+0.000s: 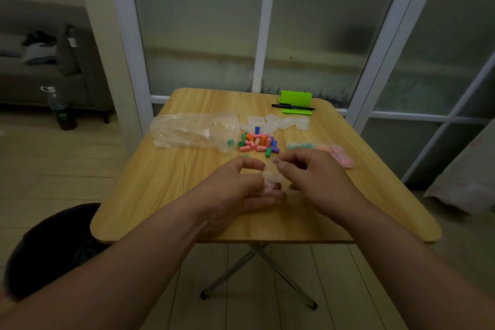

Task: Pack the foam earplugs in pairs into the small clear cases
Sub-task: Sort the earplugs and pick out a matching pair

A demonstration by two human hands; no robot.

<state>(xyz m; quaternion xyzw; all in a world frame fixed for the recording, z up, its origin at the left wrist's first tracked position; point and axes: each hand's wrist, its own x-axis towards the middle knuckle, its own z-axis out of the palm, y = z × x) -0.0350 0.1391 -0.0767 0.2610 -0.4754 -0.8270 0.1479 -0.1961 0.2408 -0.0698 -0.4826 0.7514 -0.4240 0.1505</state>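
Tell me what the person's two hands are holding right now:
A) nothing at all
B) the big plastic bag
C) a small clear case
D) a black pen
C: the left hand and right hand pinch a small clear case between their fingertips.

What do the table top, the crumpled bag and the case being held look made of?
Table top: wood-grain surface, smooth satin sheen, possibly laminate. Bag: thin clear plastic film, wrinkled and glossy. Case: clear plastic, probably rigid; too blurred to be sure.
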